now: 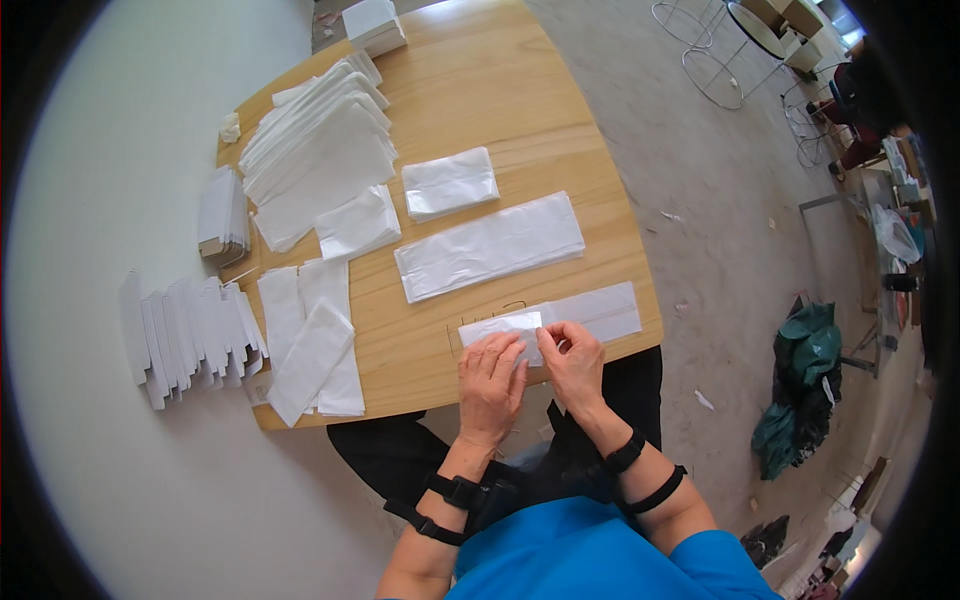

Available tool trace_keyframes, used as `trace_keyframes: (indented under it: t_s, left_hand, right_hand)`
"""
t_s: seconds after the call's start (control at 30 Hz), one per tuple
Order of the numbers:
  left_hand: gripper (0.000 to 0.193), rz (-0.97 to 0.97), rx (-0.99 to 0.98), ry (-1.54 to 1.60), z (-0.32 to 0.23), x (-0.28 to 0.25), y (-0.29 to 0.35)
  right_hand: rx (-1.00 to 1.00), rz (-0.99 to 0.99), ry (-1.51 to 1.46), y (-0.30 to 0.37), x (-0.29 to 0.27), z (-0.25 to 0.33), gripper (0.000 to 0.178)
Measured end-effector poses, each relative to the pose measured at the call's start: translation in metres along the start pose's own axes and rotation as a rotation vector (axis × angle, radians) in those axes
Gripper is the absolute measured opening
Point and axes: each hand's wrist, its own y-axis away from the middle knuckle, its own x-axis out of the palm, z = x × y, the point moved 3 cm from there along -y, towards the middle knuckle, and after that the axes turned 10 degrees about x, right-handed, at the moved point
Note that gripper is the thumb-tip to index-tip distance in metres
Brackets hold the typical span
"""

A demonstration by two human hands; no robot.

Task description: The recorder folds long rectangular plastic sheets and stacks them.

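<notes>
A long white strip (pixel 605 312) lies flat near the table's front edge. Over its left half rests a glossy white folded piece (pixel 512 323), thin like plastic film or a small bag. My left hand (pixel 490 388) presses on that piece with its fingers stretched out. With thumb and forefinger together, my right hand (pixel 572 370) pinches the piece's right edge. Just beyond both hands is a long stack of white sheets (pixel 490 245), and behind it a shorter glossy white stack (pixel 450 183).
Fanned white sheets (pixel 320 150) cover the far left of the wooden table (pixel 560 130). White strips (pixel 315 350) lie at its left front. Upright white cartons (pixel 190 335) line the left side. Green and black bags (pixel 800 380) sit on the floor at right; a person is seated farther off.
</notes>
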Motion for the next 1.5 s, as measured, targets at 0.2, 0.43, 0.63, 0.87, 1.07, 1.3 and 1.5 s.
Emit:
trace_keyframes:
  t_s: [0.2, 0.43, 0.63, 0.87, 1.07, 1.3, 1.5]
  left_hand:
    - [0.044, 0.192, 0.142, -0.109, 0.009, 0.014, 0.001]
    - [0.056, 0.27, 0.21, -0.166, 0.018, 0.031, 0.007]
    - [0.056, 0.287, 0.215, -0.189, 0.021, 0.034, 0.008]
    - [0.053, 0.309, 0.212, -0.18, 0.022, 0.036, 0.009]
    - [0.053, 0.32, 0.188, -0.139, 0.027, 0.034, 0.009]
    - [0.081, 0.396, 0.159, -0.065, 0.037, 0.026, 0.018]
    - [0.082, 0.422, -0.029, -0.302, 0.077, -0.019, 0.048]
  right_hand:
    - [-0.087, -0.097, 0.074, -0.009, -0.001, -0.004, 0.014]
    - [-0.085, -0.116, 0.098, -0.015, -0.003, -0.012, 0.014]
    - [-0.101, -0.126, 0.133, -0.018, -0.002, -0.012, 0.014]
    - [-0.113, -0.116, 0.192, -0.02, -0.002, -0.011, 0.015]
    - [-0.212, -0.12, 0.087, -0.002, -0.01, 0.018, 0.018]
    - [0.062, 0.087, -0.228, -0.021, 0.016, -0.015, 0.028]
    - [0.066, 0.069, -0.169, -0.027, 0.018, -0.016, 0.03]
